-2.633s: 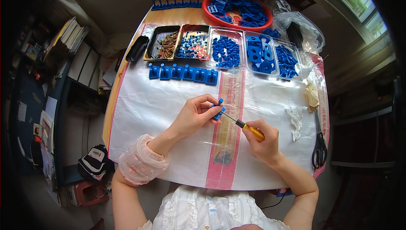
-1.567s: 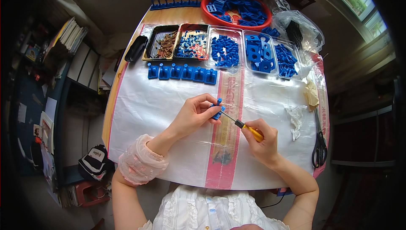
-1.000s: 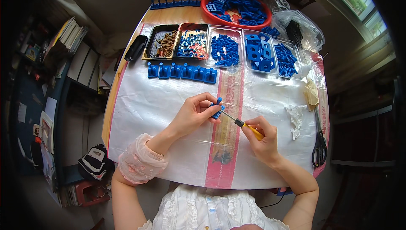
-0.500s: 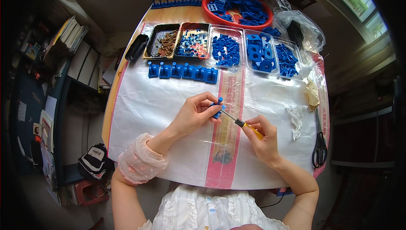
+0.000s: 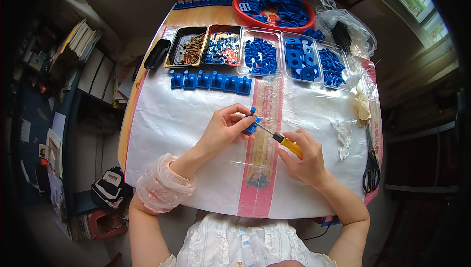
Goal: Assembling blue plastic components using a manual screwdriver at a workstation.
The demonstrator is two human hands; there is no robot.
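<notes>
My left hand [image 5: 229,123] pinches a small blue plastic part [image 5: 252,125] with an upright peg, above the middle of the covered table. The fingers hide some of the part. In my right hand [image 5: 305,158] is a screwdriver [image 5: 291,146] with a yellow and black handle, thumb and fingers closed around it. Its metal shaft points up and left, and the tip meets the blue part; the exact contact is too small to make out. Beyond my hands, a row of similar blue assembled parts [image 5: 216,81] stands on the sheet.
Behind the row stand trays of brass-coloured screws [image 5: 192,47], small nuts [image 5: 223,50], and blue pieces [image 5: 260,55]. A red basin [image 5: 310,24] of blue parts sits at the back. Black scissors [image 5: 372,171] and crumpled tissue [image 5: 344,139] lie right. Upright rods in a blue rack [image 5: 203,4] stand far left.
My right fingers have loosened and shifted on the screwdriver, showing more of its yellow handle. My left hand keeps its hold on the blue part. The view has shifted slightly.
</notes>
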